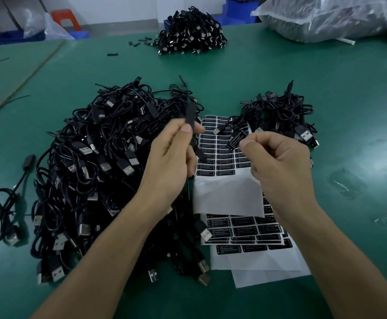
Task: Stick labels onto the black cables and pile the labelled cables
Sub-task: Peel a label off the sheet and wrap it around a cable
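Dim, cool, even light from above, with soft shadows under the cables [91, 171] on the table [326, 88]. The hands show slight motion blur. Wide-angle bending warps the edges; distant plastic bags [326, 17] glare.

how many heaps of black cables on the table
3: a big heap near left, a small heap mid right, a far heap at the back. The plastic bag may hide more.

Table [326, 88] is presenting a smooth green mat, matt with a faint sheen. Cables [91, 157] are showing black plastic sheathing, slightly glossy; their plugs [128, 168] are gleaming as bright metal. Sheets [229, 194] are showing smooth white backing paper carrying black satin labels [226, 167]. Bag [326, 17] is appearing as crinkled, glossy clear plastic.
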